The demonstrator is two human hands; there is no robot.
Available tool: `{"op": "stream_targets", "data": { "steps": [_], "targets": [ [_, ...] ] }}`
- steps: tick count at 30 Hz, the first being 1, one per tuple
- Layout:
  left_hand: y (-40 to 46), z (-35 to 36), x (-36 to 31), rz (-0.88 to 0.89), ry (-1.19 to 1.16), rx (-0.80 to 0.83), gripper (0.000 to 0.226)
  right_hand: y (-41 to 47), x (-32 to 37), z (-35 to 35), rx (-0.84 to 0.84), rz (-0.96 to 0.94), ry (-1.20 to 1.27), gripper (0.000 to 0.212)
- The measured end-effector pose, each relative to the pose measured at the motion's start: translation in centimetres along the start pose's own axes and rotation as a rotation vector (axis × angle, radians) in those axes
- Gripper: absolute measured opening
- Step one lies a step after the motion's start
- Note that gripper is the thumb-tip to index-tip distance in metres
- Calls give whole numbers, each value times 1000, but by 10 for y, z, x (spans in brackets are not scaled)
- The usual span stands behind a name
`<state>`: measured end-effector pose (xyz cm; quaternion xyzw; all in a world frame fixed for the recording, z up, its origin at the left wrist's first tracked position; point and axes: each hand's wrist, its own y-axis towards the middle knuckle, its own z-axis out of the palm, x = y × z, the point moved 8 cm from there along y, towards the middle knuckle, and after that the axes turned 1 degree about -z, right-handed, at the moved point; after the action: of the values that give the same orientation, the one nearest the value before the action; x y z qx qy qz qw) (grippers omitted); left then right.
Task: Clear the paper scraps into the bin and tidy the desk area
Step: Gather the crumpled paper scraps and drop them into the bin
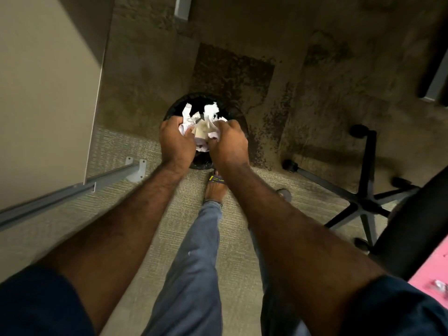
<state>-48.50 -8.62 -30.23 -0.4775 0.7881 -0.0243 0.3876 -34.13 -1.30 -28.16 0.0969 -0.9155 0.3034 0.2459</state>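
Both hands, left hand (175, 139) and right hand (229, 141), curl closed around a wad of crumpled paper scraps (202, 130) directly above the round black bin (242, 122) on the carpet. More scraps (211, 109) lie inside. An office chair base (361, 202) stands at three o'clock of the bin.

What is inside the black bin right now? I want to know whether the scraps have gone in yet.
White crumpled paper lies inside the black bin. More scraps are bunched between the left hand and right hand above it. The hands cover the bin's near half and bottom.
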Motion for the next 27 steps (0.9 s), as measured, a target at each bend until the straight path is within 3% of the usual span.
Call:
{"op": "stream_targets", "data": {
  "steps": [3,10,15,21,27],
  "targets": [
    [8,3,10,-83,-9,19,32,5,2,5,38,-3,59,47],
    [4,15,16,-99,-14,51,38,7,-2,8,181,27,197,69],
    [-6,26,15,-144,-69,83,55,-1,-19,-13,152,9,262,64],
    [-26,44,-5,-56,-41,52,47,-22,-57,-54,82,9,288,63],
    [-72,84,-68,88,-101,101,43,-45,-98,-105,79,-4,182,75]
  ]
}}
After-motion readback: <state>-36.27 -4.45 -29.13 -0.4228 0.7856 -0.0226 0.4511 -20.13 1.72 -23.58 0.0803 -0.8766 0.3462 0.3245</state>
